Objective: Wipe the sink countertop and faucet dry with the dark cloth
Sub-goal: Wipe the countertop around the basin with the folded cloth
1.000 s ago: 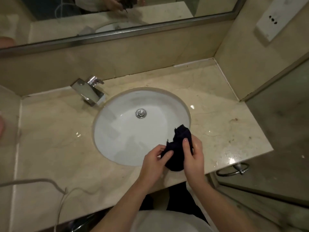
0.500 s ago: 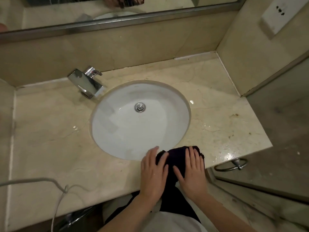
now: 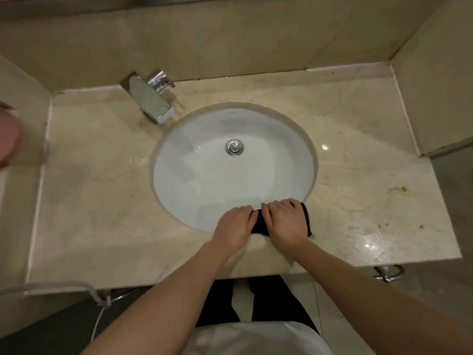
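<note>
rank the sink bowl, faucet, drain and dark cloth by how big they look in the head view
1. sink bowl, by far the largest
2. faucet
3. dark cloth, mostly hidden under both hands, so its place against the faucet is unsure
4. drain, the smallest

A white cable (image 3: 99,298) (partly blurred) hangs near a metal ring (image 3: 389,274) below.

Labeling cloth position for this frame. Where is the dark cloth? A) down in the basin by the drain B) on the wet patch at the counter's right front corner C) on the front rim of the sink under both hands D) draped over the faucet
C: the dark cloth lies on the countertop at the basin's front edge, with the left hand and right hand on it, away from the faucet.
</note>
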The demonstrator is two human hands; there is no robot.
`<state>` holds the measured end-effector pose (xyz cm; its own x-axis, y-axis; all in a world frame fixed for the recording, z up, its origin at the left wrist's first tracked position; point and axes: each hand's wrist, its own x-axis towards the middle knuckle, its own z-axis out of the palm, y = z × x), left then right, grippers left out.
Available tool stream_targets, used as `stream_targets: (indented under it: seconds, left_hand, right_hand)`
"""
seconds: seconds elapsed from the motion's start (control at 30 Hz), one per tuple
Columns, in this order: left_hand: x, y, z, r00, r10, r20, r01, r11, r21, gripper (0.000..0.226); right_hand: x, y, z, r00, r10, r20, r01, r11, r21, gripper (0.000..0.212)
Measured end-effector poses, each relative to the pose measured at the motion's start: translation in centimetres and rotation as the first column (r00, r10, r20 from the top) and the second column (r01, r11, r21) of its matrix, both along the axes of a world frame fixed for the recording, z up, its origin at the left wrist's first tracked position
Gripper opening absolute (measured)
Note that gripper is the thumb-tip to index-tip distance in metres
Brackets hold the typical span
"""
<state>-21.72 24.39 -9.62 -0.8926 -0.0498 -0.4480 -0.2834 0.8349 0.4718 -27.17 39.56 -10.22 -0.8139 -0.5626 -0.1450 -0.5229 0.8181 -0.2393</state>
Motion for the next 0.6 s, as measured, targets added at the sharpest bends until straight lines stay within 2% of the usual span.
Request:
stream_targets:
  seconds: [0.03, 0.13, 0.27, 0.4, 0.5, 0.6]
  left_hand:
    - [-0.1, -0.3, 0.4, 1.000, 0.020, -0.017, -0.020, 1.000, -0.003, 0.037]
    - [0.6, -1.2, 2.0, 0.992, 0.049, -0.115, -0.057, 0.996, -0.066, 0.034]
    - [5.0, -2.7, 4.9, 0.971, 0.078, -0.225, -0.094, 0.994, -0.062, 0.034]
    - [12.8, -3.7, 6.4, 0.902, 0.174, -0.394, -0.203, 0.979, -0.032, 0.031]
    - [17.2, -4.0, 4.4, 0.878, 0.202, -0.434, -0.279, 0.953, -0.122, 0.033]
    - [18.0, -4.5, 1.0, 0.940, 0.140, -0.312, -0.229, 0.935, -0.271, 0.045]
  right_hand:
    - [-0.3, -0.3, 0.1, 0.999, 0.010, 0.043, -0.010, 1.000, 0.004, 0.032]
    - [-0.8, -1.2, 1.1, 0.990, -0.022, 0.137, 0.043, 0.988, -0.148, 0.034]
    - [2.2, -2.6, 4.4, 0.996, 0.052, 0.078, -0.025, 0.951, -0.309, 0.042]
    - [9.4, -4.1, 5.6, 0.989, 0.147, -0.029, -0.147, 0.911, -0.385, 0.031]
    - [14.4, -5.5, 3.0, 0.992, 0.117, -0.049, -0.126, 0.945, -0.303, 0.033]
    - [14.6, -6.2, -0.1, 0.994, 0.112, -0.011, -0.112, 0.987, -0.117, 0.051]
